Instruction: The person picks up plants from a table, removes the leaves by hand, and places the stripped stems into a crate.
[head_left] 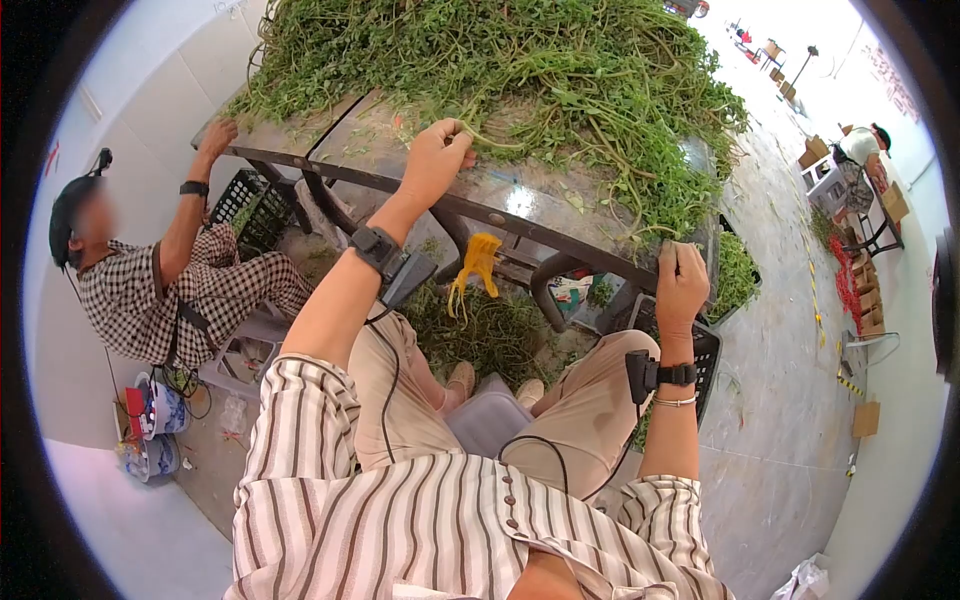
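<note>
A big heap of leafy green stems covers the table. My left hand is above the table's front edge, its fingers pinched on a pale green stem that runs right toward the heap. Farther right, my right hand is at the front edge by the right corner, fingers pressed together beside the heap's lower leaves. What it holds, if anything, is too small to make out.
On the left a seated co-worker rests a hand on the table edge. Crates of greens stand below. A yellow glove-like item hangs from the edge. More stems lie under the table. Another person is far right.
</note>
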